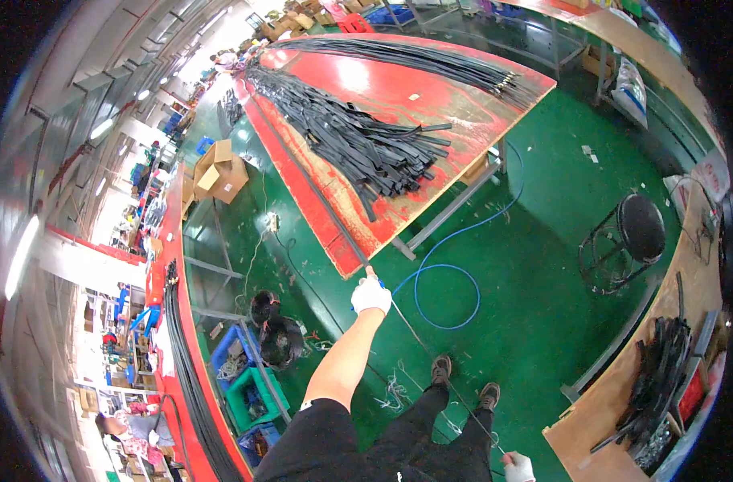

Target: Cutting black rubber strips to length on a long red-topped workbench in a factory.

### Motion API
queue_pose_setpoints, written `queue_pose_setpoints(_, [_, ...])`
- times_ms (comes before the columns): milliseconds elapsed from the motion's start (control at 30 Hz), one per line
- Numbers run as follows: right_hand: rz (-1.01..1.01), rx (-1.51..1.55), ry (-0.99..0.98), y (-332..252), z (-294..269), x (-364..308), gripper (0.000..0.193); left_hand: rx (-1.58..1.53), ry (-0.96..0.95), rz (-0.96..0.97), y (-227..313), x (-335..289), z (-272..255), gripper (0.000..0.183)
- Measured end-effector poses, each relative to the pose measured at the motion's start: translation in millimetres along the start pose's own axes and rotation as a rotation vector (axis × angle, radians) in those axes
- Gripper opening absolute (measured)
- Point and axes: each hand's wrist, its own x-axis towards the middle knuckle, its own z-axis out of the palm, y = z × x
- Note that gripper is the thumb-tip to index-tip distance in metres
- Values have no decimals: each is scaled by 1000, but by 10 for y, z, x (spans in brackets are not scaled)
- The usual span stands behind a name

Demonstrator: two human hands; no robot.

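White-gloved left hand (372, 296) pinches long flat black strip (349, 238); white-gloved right hand (518, 467), grip unclear; trailing thin pale cord (410, 324) could snag brown shoes (441, 369).

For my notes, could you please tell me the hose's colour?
The hose is blue, seen best in the head view.

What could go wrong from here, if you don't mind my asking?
The white cord tangle on the floor lies near the shoes and could snag a foot. The looped blue hose might trip anyone stepping across it. The person's left hand is close to the near corner of the red table and could knock against it.
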Motion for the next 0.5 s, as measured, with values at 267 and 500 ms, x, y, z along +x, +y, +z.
queue_pose_setpoints(267, [-455, 16, 84, -1716, 615, 1597, 36, 8, 23, 34, 100, -45, -208, 75])
queue_pose_setpoints(500, [65, 66, -92, -368, 293, 213, 31, -39, -31, 35, 47, 129, -211, 80])
